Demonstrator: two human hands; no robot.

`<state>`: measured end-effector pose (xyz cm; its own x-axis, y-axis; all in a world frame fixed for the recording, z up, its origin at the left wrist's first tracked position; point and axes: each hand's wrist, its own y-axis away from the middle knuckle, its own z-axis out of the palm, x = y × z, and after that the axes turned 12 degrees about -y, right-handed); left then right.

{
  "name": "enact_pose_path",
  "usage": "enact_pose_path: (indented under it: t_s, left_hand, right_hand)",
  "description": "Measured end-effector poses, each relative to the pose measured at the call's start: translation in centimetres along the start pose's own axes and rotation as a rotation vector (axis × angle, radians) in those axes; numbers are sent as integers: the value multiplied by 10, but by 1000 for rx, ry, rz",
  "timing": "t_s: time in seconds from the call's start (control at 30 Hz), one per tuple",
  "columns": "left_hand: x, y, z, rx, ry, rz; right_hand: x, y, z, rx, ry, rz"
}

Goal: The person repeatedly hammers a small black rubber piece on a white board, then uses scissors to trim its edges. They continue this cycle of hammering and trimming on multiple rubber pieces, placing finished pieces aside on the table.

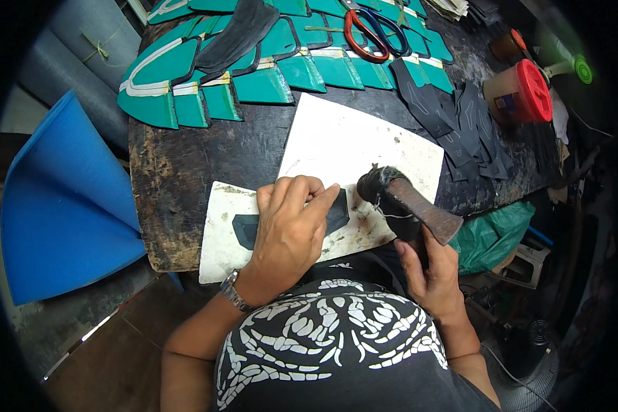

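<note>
Both hands work: left [290,226] pins dark strip [336,209], right [429,275] grips hammer [408,202].

Dark, worn workbench [185,165] — blue foam sheet [62,206] beside, brown floor [117,343].

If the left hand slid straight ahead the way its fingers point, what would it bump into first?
Probably the hammer held in the right hand. The left hand presses a dark piece, fingers pointing right toward the hammer's head, though its height above the board is unclear.
</note>
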<state>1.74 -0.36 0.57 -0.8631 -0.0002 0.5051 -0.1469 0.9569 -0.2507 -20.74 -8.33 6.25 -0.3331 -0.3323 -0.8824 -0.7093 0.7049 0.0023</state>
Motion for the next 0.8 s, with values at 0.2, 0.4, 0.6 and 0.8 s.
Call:
enact_pose_path:
  t_s: [0.2,0.4,0.6,0.8]
  left_hand:
    - [1,2,3,14,-9,-18]
    - [1,7,6,47,-104,66]
    - [2,10,8,48,-196,131]
    - [3,11,7,26,-218,140]
  right_hand:
    - [3,3,3,-133,-52,157]
    - [4,1,2,12,-11,82]
    - [7,-4,9,81,-24,58]
    - [10,-11,11,27,65,-129]
